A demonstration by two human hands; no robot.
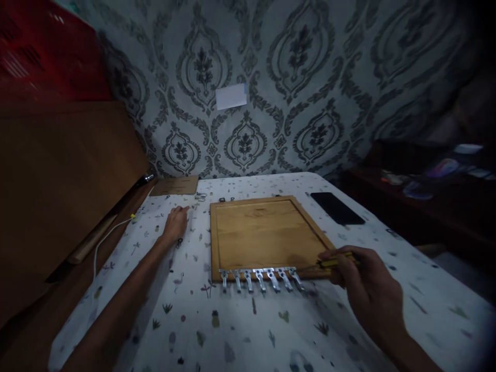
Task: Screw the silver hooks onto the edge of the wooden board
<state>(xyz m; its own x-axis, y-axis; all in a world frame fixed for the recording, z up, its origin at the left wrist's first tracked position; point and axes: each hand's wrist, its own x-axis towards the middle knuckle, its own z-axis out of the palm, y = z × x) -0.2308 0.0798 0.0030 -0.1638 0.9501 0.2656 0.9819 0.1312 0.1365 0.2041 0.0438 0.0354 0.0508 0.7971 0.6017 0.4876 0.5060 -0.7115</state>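
Note:
A wooden board [263, 235] with a raised rim lies on the white patterned tablecloth [240, 330]. Along its near edge sits a row of several metal hooks [260, 278]. My right hand [364, 287] is at the board's near right corner, closed round a thin yellow-handled tool [336, 261] whose tip points toward the hooks. My left hand [176, 223] reaches out left of the board, palm down, fingers stretched toward small metal parts [199, 197] on the cloth.
A black phone [336, 207] lies right of the board. A cardboard piece [175, 185] sits at the back left by the patterned wall. A white cable [104, 243] runs along the left edge beside a brown panel [62, 175]. A dark cluttered shelf [434, 181] stands at right.

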